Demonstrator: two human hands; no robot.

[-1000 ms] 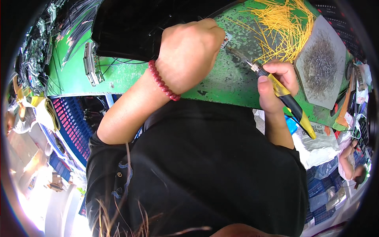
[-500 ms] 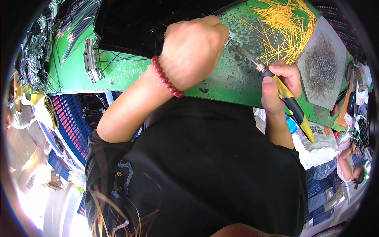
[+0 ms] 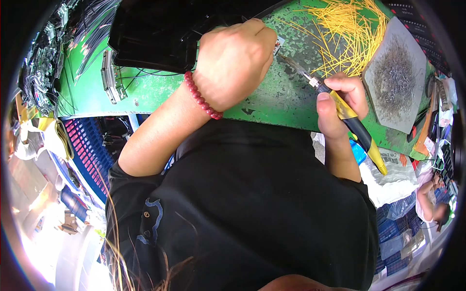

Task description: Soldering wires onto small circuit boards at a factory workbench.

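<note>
One soldering iron (image 3: 350,125) between right-hand fingers (image 3: 345,83), tip seemingly near left hand (image 3: 234,63).

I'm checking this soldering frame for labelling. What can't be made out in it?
Head view:
- What the left hand pins down: covered by the fist.
- The soldering iron tip's contact point: too small, partly behind the left hand.
- The black tray: contents lost in shadow, cut by the top edge.
- The grey pile: pieces too small.

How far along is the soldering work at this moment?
Done: cannot be told; no finished pieces are distinguishable. In hand: the left hand pins a small part at the black tray's edge while the right hand aims the soldering iron tip at it. Left: a pile of yellow wires waits on the green bench.
</note>
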